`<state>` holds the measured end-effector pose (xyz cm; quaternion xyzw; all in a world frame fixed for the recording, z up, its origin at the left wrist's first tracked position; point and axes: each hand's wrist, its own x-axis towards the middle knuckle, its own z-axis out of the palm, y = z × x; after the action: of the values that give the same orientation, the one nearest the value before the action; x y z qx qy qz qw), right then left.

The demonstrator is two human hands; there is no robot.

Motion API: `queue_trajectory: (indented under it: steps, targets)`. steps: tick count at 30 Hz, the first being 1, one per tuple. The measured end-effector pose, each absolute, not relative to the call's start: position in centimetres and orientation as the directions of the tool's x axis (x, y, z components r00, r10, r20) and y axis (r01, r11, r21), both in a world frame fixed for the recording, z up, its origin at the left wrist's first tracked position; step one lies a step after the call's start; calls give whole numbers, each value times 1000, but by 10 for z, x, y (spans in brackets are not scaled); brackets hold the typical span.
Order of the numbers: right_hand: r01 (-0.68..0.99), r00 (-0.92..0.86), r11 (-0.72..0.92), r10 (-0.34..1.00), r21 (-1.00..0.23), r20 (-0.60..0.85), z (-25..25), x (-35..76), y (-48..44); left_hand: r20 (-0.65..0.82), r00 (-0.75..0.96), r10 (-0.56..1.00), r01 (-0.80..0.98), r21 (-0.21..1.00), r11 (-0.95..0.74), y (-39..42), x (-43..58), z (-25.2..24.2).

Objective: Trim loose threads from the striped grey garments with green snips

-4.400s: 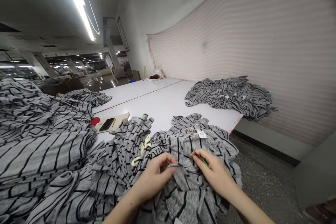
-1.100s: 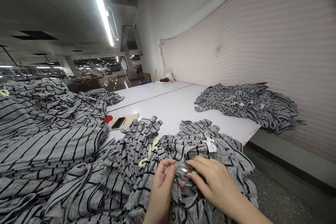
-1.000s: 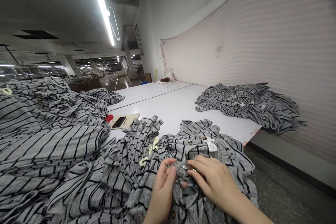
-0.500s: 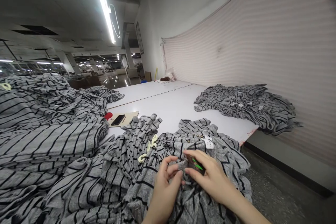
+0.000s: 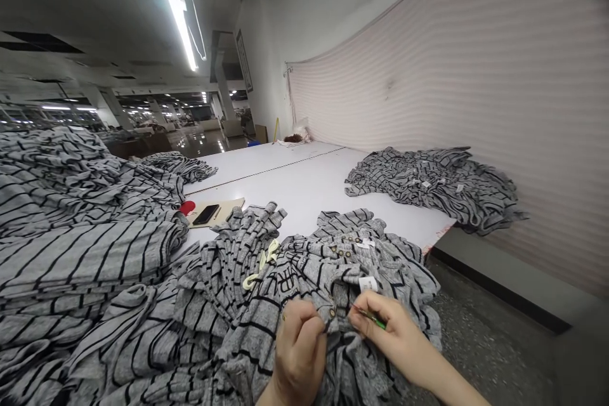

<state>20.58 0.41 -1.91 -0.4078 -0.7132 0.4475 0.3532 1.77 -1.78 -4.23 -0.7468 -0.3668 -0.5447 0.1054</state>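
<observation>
A grey garment with black stripes (image 5: pixel 304 273) lies bunched in front of me, with brown buttons (image 5: pixel 332 313) along an opening and a white label (image 5: pixel 368 283). My left hand (image 5: pixel 299 346) is closed in a fist, gripping the cloth just left of a button. In my right hand (image 5: pixel 387 327) are what look like small green thread snips (image 5: pixel 375 318), partly hidden by the fingers. Its thumb and forefinger are pinched close to the garment's edge, right of that button. Pale yellow ties (image 5: pixel 261 263) rest on the fabric beyond my left hand.
Striped garments (image 5: pixel 76 254) are heaped high at the left. Another pile (image 5: pixel 431 184) sits at the white table's (image 5: pixel 295 187) right edge. A black phone (image 5: pixel 206 214) lies on a beige pad beside a red round object (image 5: pixel 187 207). Pinkish striped cloth (image 5: pixel 428 76) hangs along the wall.
My left hand has turned over and closed into a fist on the cloth. My right hand has pinched its fingers together and moved slightly right and down. The view has shifted a little.
</observation>
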Motion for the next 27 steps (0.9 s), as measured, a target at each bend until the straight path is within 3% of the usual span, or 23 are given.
queue_trajectory:
  steps: [6, 11, 14, 20, 27]
  targets:
    - [257, -297, 241, 941, -936, 161, -11, 203, 6, 838, 144, 526, 679, 303, -669, -21, 15, -45]
    - [156, -400, 193, 909, -969, 117, -5, 196, 5, 815, 141, 562, 707, 314, -633, -20, 16, -43]
    - [247, -407, 245, 904, -937, 129, -4, 197, 4, 806, 138, 576, 707, 327, -627, -17, 15, -44]
    - [496, -392, 422, 889, -759, 238, -10, 205, 3, 808, 108, 579, 685, 361, -632, -16, 13, -49]
    - [540, -430, 456, 872, -707, 234, -5, 193, 1, 837, 93, 539, 680, 342, -649, -16, 15, -47]
